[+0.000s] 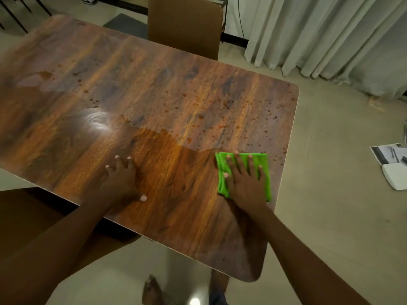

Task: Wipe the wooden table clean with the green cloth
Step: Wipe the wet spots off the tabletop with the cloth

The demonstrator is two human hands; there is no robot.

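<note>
The wooden table (154,84) fills most of the head view, its right edge near my right arm. Reddish-brown droplets (222,104) speckle its far right part, and a dusty film covers the far half; the near strip looks darker and glossy. A folded green cloth (265,166) lies flat near the table's right edge. My right hand (244,179) presses down on the cloth with fingers spread. My left hand (123,179) rests flat on the bare wood to the left, fingers apart, holding nothing.
A brown chair (185,25) stands at the table's far side, another chair seat (33,216) at the near left. Grey curtains (330,34) hang at the back right. Papers and a white box (392,166) lie on the floor to the right. My bare foot (152,291) shows below.
</note>
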